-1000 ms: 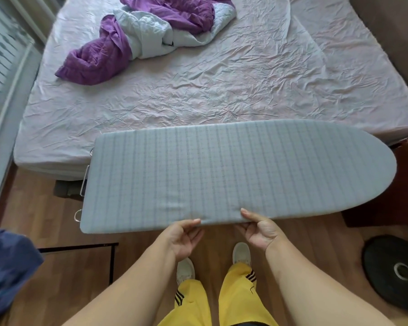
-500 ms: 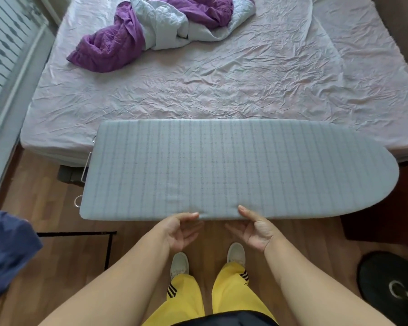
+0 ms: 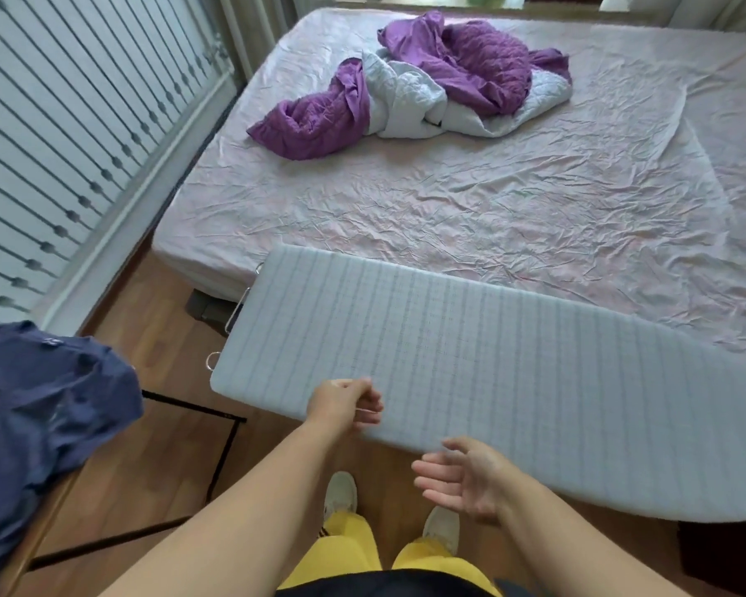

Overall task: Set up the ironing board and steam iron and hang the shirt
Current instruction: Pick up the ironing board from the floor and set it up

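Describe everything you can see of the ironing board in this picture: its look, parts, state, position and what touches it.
The ironing board has a pale grey-blue padded fabric cover with a fine grid pattern. One end is square, the other rounded, toward the person's right. Metal wire loops stick out at the square end. It lies flat, top up, its far edge over or against the bed; its legs are hidden. The left hand overlaps the near edge, contact unclear; the right hand is open just off it.
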Demonstrator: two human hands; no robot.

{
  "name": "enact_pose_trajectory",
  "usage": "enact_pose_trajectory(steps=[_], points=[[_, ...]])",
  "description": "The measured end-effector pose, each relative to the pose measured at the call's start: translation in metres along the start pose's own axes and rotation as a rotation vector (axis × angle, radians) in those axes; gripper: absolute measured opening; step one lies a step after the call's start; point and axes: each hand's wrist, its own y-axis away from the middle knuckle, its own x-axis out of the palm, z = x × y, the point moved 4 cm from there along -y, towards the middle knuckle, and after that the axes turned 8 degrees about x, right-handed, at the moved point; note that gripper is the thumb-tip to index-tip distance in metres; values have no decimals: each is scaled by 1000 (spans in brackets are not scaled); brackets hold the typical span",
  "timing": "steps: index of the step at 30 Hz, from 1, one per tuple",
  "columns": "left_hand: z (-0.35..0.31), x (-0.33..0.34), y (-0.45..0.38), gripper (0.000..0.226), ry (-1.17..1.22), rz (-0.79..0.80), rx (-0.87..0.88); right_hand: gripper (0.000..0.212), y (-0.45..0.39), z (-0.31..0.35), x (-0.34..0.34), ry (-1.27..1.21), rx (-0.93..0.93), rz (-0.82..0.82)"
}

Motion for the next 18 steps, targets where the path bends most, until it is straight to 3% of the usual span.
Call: enact_pose_trajectory(steps=[3, 4, 6, 8, 10, 11, 14, 18], points=[[-19, -40, -16, 21, -429, -278, 346, 34, -1, 14, 17, 19, -156, 1], [-21, -51, -20, 28, -562, -331, 438, 31, -1, 22, 23, 25, -230, -21], [-21, -65, -31, 58, -738, -303, 531, 24, 2, 39, 37, 53, -384, -103], [-15, -76, -48, 84, -957, -204, 513, 17, 1, 56, 53, 157, -546, -207], [-7, -88, -63, 93, -1101, -136, 482, 13, 1, 69, 72, 434, -735, -388], [-5, -93, -70, 95, -1140, -115, 474, 17, 2, 74, 83, 638, -836, -501], [-13, -95, -89, 99, -1220, -85, 482, 60, -6, 82, 120, 1181, -1051, -792], [-39, -67, -110, 97, -1306, 5, 586, 82, -35, 89, 135, 1531, -1033, -952]])
